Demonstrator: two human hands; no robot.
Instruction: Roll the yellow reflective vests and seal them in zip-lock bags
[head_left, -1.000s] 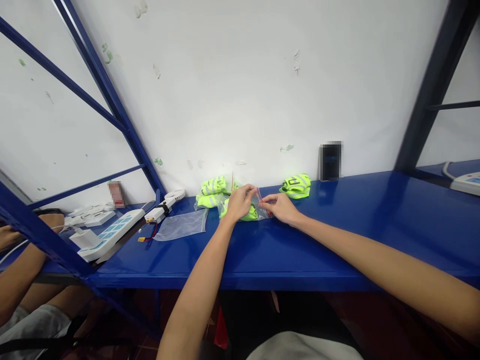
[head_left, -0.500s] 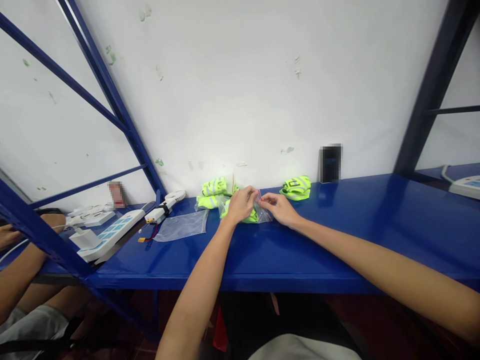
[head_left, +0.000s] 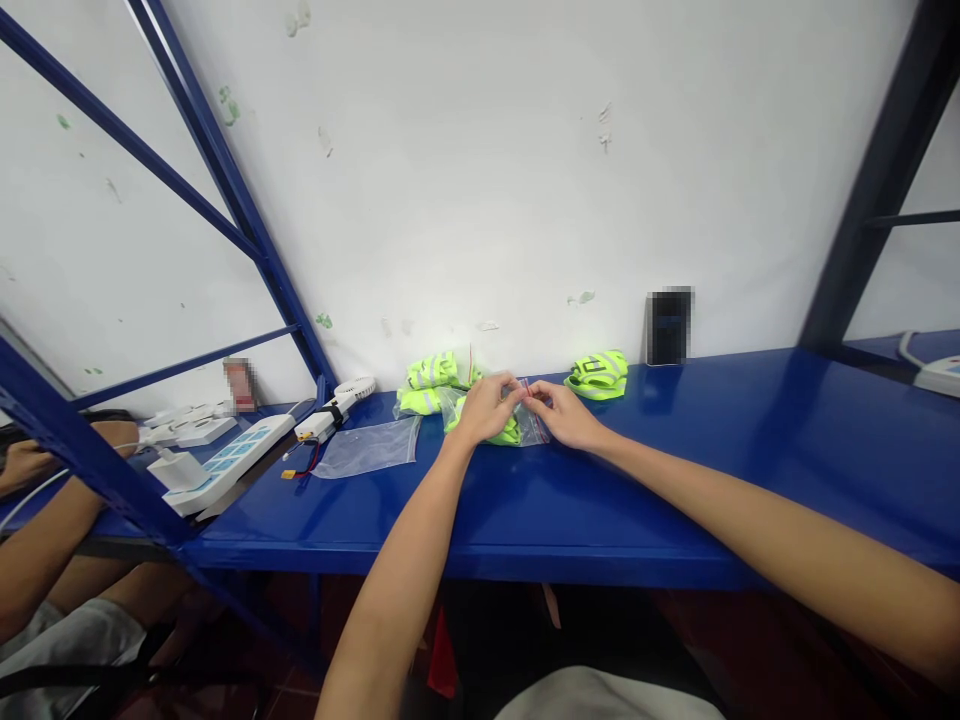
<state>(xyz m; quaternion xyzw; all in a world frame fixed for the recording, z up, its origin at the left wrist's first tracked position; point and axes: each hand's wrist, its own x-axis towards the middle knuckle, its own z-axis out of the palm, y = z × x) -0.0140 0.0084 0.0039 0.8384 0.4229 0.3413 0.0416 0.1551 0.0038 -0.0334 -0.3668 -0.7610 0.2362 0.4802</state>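
Note:
A clear zip bag (head_left: 534, 428) with a red seal strip lies on the blue table, a folded neon-yellow reflective vest (head_left: 507, 432) inside it. Both my hands pinch the bag's mouth along the red strip. My left hand (head_left: 486, 408) is closed at the left part of the seal and covers some of the vest. My right hand (head_left: 567, 414) grips the strip's other part, fingertips close to the left ones. Behind my left hand sit bagged yellow vests (head_left: 431, 372), stacked. Another folded vest (head_left: 598, 373) without a visible bag rests to the right, near the wall.
Left of my arms lie a flat clear bag (head_left: 367, 448), a white handheld fan (head_left: 352, 390) and a battery lead with a yellow connector (head_left: 289, 474). A power strip (head_left: 232, 462) is by the blue frame post. A co-worker's arm (head_left: 56, 535) shows beyond. A dark phone-like slab (head_left: 668, 328) leans on the wall.
My hands have come slightly closer together along the bag's seal. The whole view has shifted a little; the vests and other objects stay in place.

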